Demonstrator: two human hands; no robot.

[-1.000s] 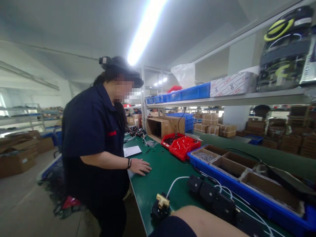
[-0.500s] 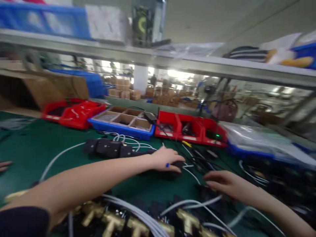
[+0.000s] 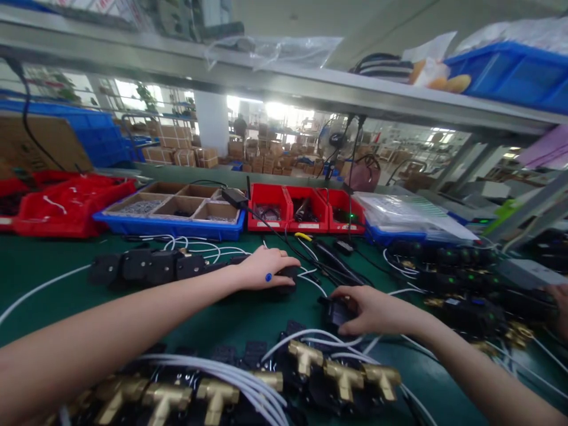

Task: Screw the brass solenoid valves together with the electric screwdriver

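Note:
My left hand (image 3: 265,269) reaches across the bench and is closed over a black housing (image 3: 287,277) at the right end of a row of black housings (image 3: 148,266). A small blue round spot shows on this hand. My right hand (image 3: 366,307) grips another black housing (image 3: 336,312) between thumb and fingers, just above the green bench top. White cable (image 3: 315,334) runs beside that housing. Nearer to me lie several black units with brass T-fittings (image 3: 341,376), with a bundle of white cables (image 3: 231,370) across them.
Behind my hands stand a blue divided tray (image 3: 177,228), red bins (image 3: 306,216) and more red bins (image 3: 73,204) at left. A screwdriver-like tool with a yellow tip (image 3: 303,236) lies among cables. More black units (image 3: 470,313) are at right, beside another person's hand (image 3: 560,305). A shelf (image 3: 284,77) spans overhead.
The view has swung right, so the bench things appear further left. My right hand has closed on the black housing; my left hand remains at the row's end.

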